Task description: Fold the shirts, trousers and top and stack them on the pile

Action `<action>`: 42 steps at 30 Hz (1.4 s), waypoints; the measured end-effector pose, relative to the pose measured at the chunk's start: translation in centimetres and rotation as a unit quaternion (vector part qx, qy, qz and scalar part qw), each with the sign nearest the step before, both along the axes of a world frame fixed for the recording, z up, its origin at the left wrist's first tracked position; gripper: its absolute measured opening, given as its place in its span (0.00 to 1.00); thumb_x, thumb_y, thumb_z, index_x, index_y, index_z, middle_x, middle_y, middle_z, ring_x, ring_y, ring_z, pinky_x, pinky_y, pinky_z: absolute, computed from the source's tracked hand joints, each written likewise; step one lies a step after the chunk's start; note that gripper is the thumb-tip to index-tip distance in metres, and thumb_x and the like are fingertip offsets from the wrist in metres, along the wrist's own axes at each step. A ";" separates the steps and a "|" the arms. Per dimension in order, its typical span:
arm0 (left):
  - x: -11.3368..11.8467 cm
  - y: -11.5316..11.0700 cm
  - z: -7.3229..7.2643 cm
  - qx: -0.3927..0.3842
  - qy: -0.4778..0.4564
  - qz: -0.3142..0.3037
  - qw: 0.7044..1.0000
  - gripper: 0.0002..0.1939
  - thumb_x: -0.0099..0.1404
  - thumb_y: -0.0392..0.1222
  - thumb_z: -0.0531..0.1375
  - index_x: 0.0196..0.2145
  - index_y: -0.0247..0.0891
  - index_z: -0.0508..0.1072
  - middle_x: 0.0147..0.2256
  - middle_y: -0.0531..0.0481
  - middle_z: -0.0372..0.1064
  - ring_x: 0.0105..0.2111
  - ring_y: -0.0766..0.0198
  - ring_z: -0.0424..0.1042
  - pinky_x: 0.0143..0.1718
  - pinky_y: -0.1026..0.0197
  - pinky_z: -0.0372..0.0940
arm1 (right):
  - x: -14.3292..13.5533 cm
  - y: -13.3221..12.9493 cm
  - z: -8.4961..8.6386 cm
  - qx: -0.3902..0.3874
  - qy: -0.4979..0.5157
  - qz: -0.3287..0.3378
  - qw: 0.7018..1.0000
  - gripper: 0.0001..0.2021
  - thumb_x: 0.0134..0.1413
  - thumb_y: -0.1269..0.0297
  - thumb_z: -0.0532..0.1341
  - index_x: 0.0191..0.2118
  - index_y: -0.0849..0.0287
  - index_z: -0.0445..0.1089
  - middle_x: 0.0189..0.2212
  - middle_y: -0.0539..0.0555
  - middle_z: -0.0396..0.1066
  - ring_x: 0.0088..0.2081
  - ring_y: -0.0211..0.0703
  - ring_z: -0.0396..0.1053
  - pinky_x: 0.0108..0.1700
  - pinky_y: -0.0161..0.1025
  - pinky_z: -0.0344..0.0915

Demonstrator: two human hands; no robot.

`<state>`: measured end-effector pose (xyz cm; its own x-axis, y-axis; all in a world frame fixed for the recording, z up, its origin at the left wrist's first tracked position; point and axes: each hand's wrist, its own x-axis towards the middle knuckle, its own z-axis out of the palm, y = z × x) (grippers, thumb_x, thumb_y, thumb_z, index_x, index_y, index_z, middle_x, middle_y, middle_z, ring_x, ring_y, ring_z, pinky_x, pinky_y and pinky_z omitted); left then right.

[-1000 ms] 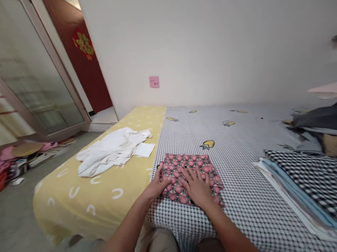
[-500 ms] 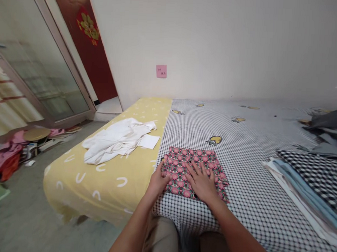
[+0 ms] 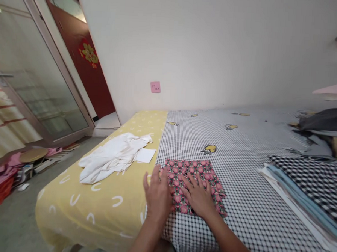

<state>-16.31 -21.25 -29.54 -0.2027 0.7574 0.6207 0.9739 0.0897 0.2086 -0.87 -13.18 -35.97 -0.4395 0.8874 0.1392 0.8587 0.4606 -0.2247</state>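
- Centrally placed, near the front edge of the bed: one floral cloth [image 3: 178, 179], patterned in pink and dark green, laid flat in a roughly four-sided shape on the checked sheet [image 3: 245, 175].
- Right hand [image 3: 200, 197]: laid palm down upon the floral cloth, its fingers spread wide; nothing is grasped by it.
- Left hand [image 3: 157, 195]: held over the left edge of the same cloth, back upward, fingers extended and parted, nothing seen to be gripped (whether the cloth is touched by it cannot be told).
- Yellow sheet [image 3: 102, 207]: spread to the left of the checked one and marked with white curved shapes.
- White garment [image 3: 110, 158]: left loosely crumpled upon the yellow sheet, with a small white rectangle [image 3: 145, 155] placed just beside it.
- Black-and-white checked cloth [image 3: 318, 179]: stacked at the right, with light blue fabric [image 3: 292, 190] and white layers shown beneath.
- Dark clothes [image 3: 327, 117]: heaped beyond that stack, by the right border of the view.
- Pink note [image 3: 155, 87]: fixed to the pale wall [image 3: 203, 49] (its writing is too small to be read).
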 end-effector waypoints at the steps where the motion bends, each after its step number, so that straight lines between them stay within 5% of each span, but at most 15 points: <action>1: 0.9 0.9 -0.5 0.008 0.045 -0.043 0.998 0.27 0.69 0.38 0.52 0.65 0.45 0.61 0.66 0.39 0.58 0.67 0.51 0.55 0.68 0.39 0.45 | 0.0 -0.1 0.1 -0.001 -0.003 0.000 1.000 0.26 0.69 0.46 0.46 0.69 0.38 0.52 0.71 0.49 0.48 0.71 0.62 0.40 0.67 0.69 0.33; 4: 2.5 3.6 -3.2 -0.026 0.120 -0.118 0.985 0.29 0.72 0.46 0.50 0.69 0.50 0.51 0.68 0.45 0.54 0.68 0.57 0.53 0.69 0.43 0.45 | -0.1 -0.1 0.0 -0.009 -0.009 0.000 1.000 0.25 0.69 0.53 0.45 0.68 0.43 0.57 0.71 0.50 0.49 0.72 0.60 0.38 0.68 0.67 0.31; 7: 2.1 5.4 -6.4 -0.093 0.100 -0.077 0.988 0.26 0.74 0.50 0.46 0.67 0.47 0.56 0.66 0.45 0.59 0.67 0.55 0.57 0.67 0.40 0.52 | -0.2 0.1 -0.2 -0.016 0.010 -0.004 1.000 0.25 0.69 0.51 0.46 0.69 0.40 0.54 0.72 0.49 0.46 0.72 0.61 0.37 0.68 0.67 0.30; 10: 1.4 6.0 -7.9 -0.133 0.068 -0.040 0.988 0.25 0.74 0.51 0.43 0.65 0.46 0.62 0.66 0.45 0.59 0.67 0.53 0.56 0.67 0.35 0.50 | -0.3 0.2 0.0 -0.013 0.033 -0.005 0.999 0.27 0.68 0.48 0.47 0.69 0.36 0.50 0.72 0.47 0.45 0.72 0.60 0.36 0.68 0.68 0.29; 15: 1.0 6.3 -7.9 -0.129 0.094 -0.041 0.986 0.26 0.74 0.50 0.45 0.65 0.43 0.61 0.67 0.41 0.55 0.67 0.49 0.55 0.67 0.31 0.45 | 1.1 -0.9 0.5 -0.008 0.059 -0.006 0.998 0.27 0.68 0.45 0.47 0.69 0.36 0.50 0.72 0.45 0.43 0.72 0.57 0.36 0.69 0.66 0.29; 21: 1.1 6.7 -8.1 -0.109 0.097 -0.038 0.989 0.27 0.73 0.52 0.46 0.64 0.41 0.63 0.66 0.39 0.58 0.67 0.49 0.56 0.68 0.32 0.41 | 8.0 -4.7 -1.7 0.014 0.062 -0.038 0.997 0.27 0.68 0.45 0.47 0.70 0.35 0.47 0.72 0.44 0.42 0.72 0.59 0.37 0.67 0.71 0.30; 26: 1.0 6.8 -8.2 -0.087 0.086 -0.034 0.992 0.27 0.73 0.52 0.46 0.65 0.43 0.62 0.66 0.40 0.59 0.66 0.49 0.57 0.68 0.32 0.41 | 13.1 -6.5 -3.4 -0.031 0.145 -0.051 0.988 0.23 0.66 0.49 0.51 0.64 0.38 0.62 0.68 0.47 0.56 0.70 0.60 0.46 0.68 0.69 0.34; 29: 1.1 6.7 -8.2 -0.067 0.083 -0.027 0.994 0.27 0.73 0.51 0.45 0.65 0.42 0.62 0.65 0.39 0.60 0.66 0.50 0.58 0.68 0.33 0.42 | 14.2 -5.0 -1.9 -0.091 0.296 -0.110 0.944 0.24 0.66 0.50 0.45 0.54 0.50 0.73 0.57 0.54 0.72 0.61 0.53 0.64 0.65 0.54 0.54; 32: 1.2 6.7 -8.2 -0.058 0.078 -0.011 0.995 0.27 0.73 0.50 0.46 0.65 0.41 0.62 0.65 0.36 0.61 0.66 0.50 0.58 0.67 0.35 0.45 | 14.1 -1.7 0.4 -0.139 0.372 -0.183 0.899 0.25 0.64 0.52 0.43 0.49 0.59 0.72 0.46 0.59 0.76 0.47 0.48 0.73 0.49 0.43 0.67; 38: 1.2 6.7 -8.5 -0.039 0.061 0.003 0.997 0.28 0.73 0.50 0.46 0.65 0.40 0.61 0.64 0.34 0.62 0.66 0.48 0.57 0.66 0.36 0.49 | 12.3 4.0 2.3 -0.158 0.306 -0.160 0.925 0.18 0.60 0.52 0.51 0.31 0.57 0.73 0.33 0.55 0.76 0.38 0.46 0.71 0.41 0.38 0.61; 42: 1.4 6.5 -8.3 -0.039 0.049 0.008 0.998 0.27 0.73 0.51 0.46 0.65 0.40 0.62 0.62 0.36 0.65 0.65 0.49 0.59 0.66 0.36 0.50 | 11.3 5.1 2.3 -0.174 0.281 -0.143 0.933 0.22 0.63 0.50 0.50 0.32 0.57 0.75 0.34 0.55 0.77 0.39 0.46 0.70 0.41 0.37 0.60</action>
